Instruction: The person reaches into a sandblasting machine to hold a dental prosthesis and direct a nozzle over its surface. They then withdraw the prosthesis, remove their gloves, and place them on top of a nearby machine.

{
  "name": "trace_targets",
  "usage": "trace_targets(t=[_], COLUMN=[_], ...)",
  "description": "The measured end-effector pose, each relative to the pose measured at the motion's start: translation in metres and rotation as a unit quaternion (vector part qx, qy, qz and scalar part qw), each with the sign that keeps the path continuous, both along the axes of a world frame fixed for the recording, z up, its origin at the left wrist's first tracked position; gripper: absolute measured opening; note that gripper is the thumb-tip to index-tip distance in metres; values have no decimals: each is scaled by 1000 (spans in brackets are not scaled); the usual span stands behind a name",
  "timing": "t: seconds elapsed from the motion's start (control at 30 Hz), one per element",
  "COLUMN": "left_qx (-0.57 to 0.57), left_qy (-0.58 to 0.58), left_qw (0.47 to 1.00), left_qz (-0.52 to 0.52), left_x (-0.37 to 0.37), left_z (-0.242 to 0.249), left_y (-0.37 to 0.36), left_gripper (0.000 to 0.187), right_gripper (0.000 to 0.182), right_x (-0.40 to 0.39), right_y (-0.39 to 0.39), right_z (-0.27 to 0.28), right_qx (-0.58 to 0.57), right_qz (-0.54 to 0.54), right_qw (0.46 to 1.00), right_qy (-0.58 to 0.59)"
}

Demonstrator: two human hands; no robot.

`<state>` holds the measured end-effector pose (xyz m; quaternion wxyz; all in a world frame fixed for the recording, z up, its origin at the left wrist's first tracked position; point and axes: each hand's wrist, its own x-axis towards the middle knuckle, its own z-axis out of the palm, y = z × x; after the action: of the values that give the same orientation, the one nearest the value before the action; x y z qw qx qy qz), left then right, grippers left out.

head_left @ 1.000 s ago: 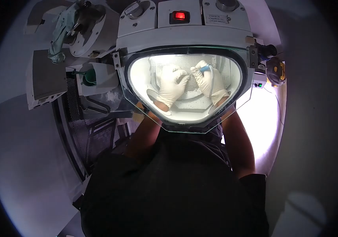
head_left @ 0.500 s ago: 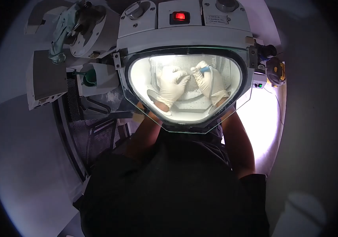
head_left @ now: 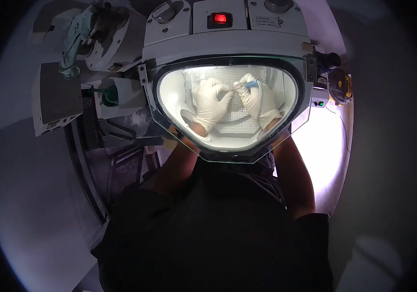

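Both hands, in white gloves, are inside a lit cabinet behind a clear window. My right hand [head_left: 254,101] is closed round a blue handpiece [head_left: 252,84], from which a pale hose [head_left: 261,100] runs down over the glove. The handpiece's tip points left. Facing it, my left hand [head_left: 211,103] is closed with thumb and fingers pinched; whatever they hold is too small to make out. A narrow gap separates the fingertips of the two hands. Under them lies a perforated white floor plate [head_left: 237,127].
Above the window, a red lit switch [head_left: 219,18] sits on the cabinet top. At left are a white container [head_left: 128,100] with a green scoop [head_left: 110,95], a grey box [head_left: 58,95] and a green cloth [head_left: 74,44]. A yellow-and-black object [head_left: 340,87] is at right.
The view has shifted slightly. Both hands stay in nearly the same place, with a small change in the angle of the fingers.
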<state>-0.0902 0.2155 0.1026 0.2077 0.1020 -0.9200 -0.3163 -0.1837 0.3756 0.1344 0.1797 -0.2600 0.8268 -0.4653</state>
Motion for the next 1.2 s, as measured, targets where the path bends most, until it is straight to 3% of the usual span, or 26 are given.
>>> trace_targets(t=[1.2], left_qx=[37], left_qy=[-15], left_qw=[999], left_qz=[-11], left_x=[0], left_z=[6], left_y=[2], left_gripper=[13], right_gripper=[41], right_x=[-5], right_y=[6], right_z=[-6], right_qx=[-26], right_qz=[-7], right_qw=[1000], right_qy=[9])
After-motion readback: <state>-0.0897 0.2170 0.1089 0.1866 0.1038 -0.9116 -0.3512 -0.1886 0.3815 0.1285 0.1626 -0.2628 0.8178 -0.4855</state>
